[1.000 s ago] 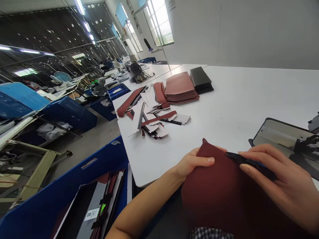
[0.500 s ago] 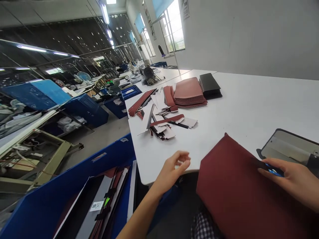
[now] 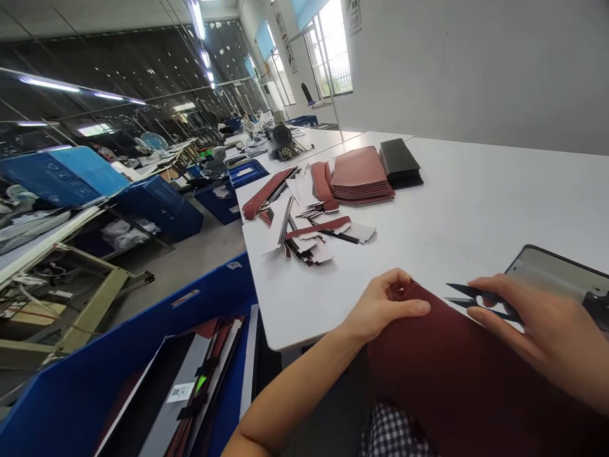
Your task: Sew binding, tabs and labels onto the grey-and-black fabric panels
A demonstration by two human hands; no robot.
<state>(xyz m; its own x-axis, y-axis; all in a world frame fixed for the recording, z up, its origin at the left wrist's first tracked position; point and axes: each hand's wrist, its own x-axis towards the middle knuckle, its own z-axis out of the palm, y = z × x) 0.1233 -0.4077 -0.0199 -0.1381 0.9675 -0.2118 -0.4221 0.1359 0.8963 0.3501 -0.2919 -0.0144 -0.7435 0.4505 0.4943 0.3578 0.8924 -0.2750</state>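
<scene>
My left hand (image 3: 387, 304) pinches the upper corner of a large dark red panel (image 3: 442, 374), thumb on its near face. The panel hangs over the table's front edge, close to my body. In my right hand (image 3: 537, 324) is a small pair of dark thread snips (image 3: 464, 298), their two blades apart and pointing left. The blades are at the panel's top edge, just right of my left hand; whether they touch it I cannot tell. Behind my right hand lies a grey tray-like machine part (image 3: 552, 273) with a dark rim.
On the white table (image 3: 451, 222) are loose red, white and black strips (image 3: 309, 235), a stack of red panels (image 3: 360, 174) and a black stack (image 3: 400, 162). A blue bin (image 3: 143, 330) holding finished-looking folders (image 3: 190, 381) stands at the lower left. A sewing machine (image 3: 281, 136) sits farther back.
My left hand has moved right and taken hold of the panel's corner. My right hand has raised the snips to the panel's top edge, and their blades now show apart.
</scene>
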